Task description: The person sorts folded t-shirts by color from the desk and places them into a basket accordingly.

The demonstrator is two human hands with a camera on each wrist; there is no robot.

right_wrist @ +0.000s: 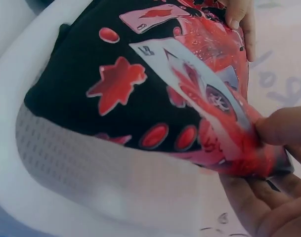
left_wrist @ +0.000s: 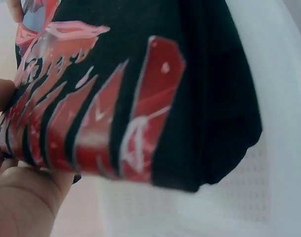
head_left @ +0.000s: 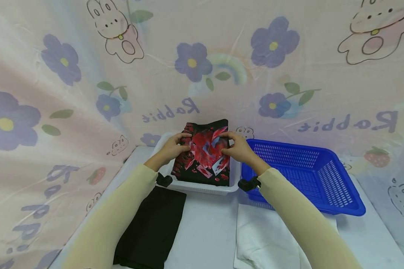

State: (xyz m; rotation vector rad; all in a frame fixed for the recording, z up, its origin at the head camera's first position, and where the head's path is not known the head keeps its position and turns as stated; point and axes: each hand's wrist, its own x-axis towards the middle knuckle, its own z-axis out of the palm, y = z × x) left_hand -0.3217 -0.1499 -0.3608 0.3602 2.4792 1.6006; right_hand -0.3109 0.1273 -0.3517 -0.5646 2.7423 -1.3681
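Observation:
A folded black garment with a red playing-card print (head_left: 203, 158) is held over the white basket (head_left: 202, 188), its near edge low against the basket's front. My left hand (head_left: 171, 150) pinches its left side, and my right hand (head_left: 241, 150) pinches the right side. In the left wrist view, the layered folds of the garment (left_wrist: 140, 98) hang above the basket's perforated bottom. The right wrist view shows my right thumb (right_wrist: 283, 126) on top of the cloth and the fingers beneath. Part of the basket is hidden under the garment.
To the right stands a blue perforated basket (head_left: 330, 209). A folded black cloth (head_left: 155, 228) lies at the front left of the white table (head_left: 205, 231), and a folded white cloth (head_left: 266, 235) lies at the front right. A printed curtain (head_left: 222, 97) hangs behind and along the left.

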